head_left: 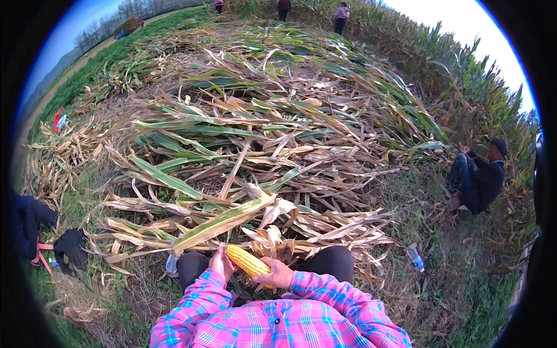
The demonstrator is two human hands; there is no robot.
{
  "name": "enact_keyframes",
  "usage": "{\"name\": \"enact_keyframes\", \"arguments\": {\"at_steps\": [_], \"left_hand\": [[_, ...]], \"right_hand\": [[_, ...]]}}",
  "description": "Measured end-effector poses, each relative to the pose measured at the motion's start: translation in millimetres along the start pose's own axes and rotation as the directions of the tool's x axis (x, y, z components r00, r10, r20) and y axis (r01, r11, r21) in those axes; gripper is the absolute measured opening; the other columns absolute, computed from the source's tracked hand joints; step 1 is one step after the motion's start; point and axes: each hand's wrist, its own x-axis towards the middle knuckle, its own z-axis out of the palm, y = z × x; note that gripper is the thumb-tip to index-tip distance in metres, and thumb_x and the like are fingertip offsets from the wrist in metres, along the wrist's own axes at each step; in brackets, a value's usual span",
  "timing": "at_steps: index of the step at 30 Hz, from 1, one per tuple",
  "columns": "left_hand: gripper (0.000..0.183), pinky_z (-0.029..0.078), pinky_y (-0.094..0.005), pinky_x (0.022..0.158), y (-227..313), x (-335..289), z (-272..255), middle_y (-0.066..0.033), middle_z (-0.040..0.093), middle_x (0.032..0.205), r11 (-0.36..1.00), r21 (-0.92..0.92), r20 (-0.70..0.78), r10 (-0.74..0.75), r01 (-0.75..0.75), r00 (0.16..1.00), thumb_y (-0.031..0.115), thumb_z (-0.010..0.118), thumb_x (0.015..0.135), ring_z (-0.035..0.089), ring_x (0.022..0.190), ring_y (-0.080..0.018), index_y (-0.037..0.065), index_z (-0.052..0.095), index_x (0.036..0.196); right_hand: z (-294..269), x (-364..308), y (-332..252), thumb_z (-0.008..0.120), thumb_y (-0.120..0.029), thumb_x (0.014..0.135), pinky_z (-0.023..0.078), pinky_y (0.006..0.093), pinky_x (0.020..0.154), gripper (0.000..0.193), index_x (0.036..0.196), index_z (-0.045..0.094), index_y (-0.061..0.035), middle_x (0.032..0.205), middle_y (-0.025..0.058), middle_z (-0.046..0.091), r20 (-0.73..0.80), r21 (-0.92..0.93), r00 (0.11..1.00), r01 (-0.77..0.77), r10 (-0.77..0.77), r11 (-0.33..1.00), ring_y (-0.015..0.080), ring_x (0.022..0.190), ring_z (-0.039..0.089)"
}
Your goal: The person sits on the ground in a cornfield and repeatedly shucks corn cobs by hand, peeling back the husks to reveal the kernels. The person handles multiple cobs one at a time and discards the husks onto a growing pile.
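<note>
A husked yellow ear of corn [246, 260] lies slantwise between my two hands, low in front of my body. My left hand [221, 265] is closed around its upper left end. At the lower right end, my right hand [277, 274] grips it with the thumb on top. Pale peeled husk [266, 236] and a tuft of brown silk [285, 250] sit just beyond my right hand, between my dark-clad knees. Dry and green corn stalks [232, 219] lie right in front of my knees.
Cut corn stalks [272, 127] cover the ground ahead. A clear plastic bottle [416, 257] lies to the right, and a black bag [72, 250] rests at left. One person crouches at right [484, 174]; others stand far off. Standing corn [458, 87] borders the right side.
</note>
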Motion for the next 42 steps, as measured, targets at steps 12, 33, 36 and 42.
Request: {"name": "enact_keyframes", "arguments": {"at_steps": [12,33,36,42], "left_hand": [[0.035,0.045,-0.0492,0.080,-3.3,5.2,-9.4,-0.0192,0.060,0.090,0.997,0.046,0.001,0.054,-0.054,0.999,0.032,0.037,0.092,0.057,0.086,-0.0356,0.002,0.053,0.083],[0.031,0.047,-0.0381,0.056,-10.1,29.2,-47.9,-0.0045,0.055,0.066,1.000,0.021,-0.292,0.007,-0.001,0.956,0.036,0.042,0.089,0.053,0.058,-0.0220,0.012,0.048,0.070],[0.031,0.046,-0.0363,0.052,-8.6,29.1,-49.6,-0.0025,0.054,0.062,0.997,0.039,-0.317,0.079,-0.071,0.945,0.036,0.047,0.087,0.055,0.057,-0.0206,0.013,0.046,0.066],[0.029,0.047,-0.0364,0.054,-3.6,33.9,-35.6,-0.0038,0.054,0.064,1.000,-0.013,-0.409,-0.010,0.006,0.912,0.033,0.047,0.086,0.056,0.059,-0.0214,0.012,0.046,0.067]], "right_hand": [[4.6,-3.7,6.2,0.071,-0.038,0.065,0.044,0.0352,0.080,0.069,0.114,0.044,0.0024,0.098,0.0207,0.058,-0.011,-0.307,0.998,-0.057,0.056,0.950,0.0300,0.092,0.057],[-20.5,-3.4,-33.3,0.067,-0.031,0.067,0.046,0.0393,0.077,0.065,0.116,0.039,-0.0005,0.098,0.0207,0.054,-0.106,-0.650,0.955,0.145,-0.277,0.746,0.0343,0.088,0.056],[-31.5,-8.7,-11.5,0.067,-0.030,0.067,0.046,0.0404,0.069,0.060,0.113,0.040,-0.0036,0.088,0.0165,0.054,0.143,-0.833,0.945,0.275,-0.294,0.480,0.0316,0.079,0.058],[-133.3,14.5,-112.9,0.065,-0.028,0.069,0.046,0.0401,0.067,0.055,0.112,0.044,0.0004,0.086,0.0111,0.053,0.218,-0.968,0.957,0.237,-0.194,0.082,0.0275,0.079,0.056]]}}
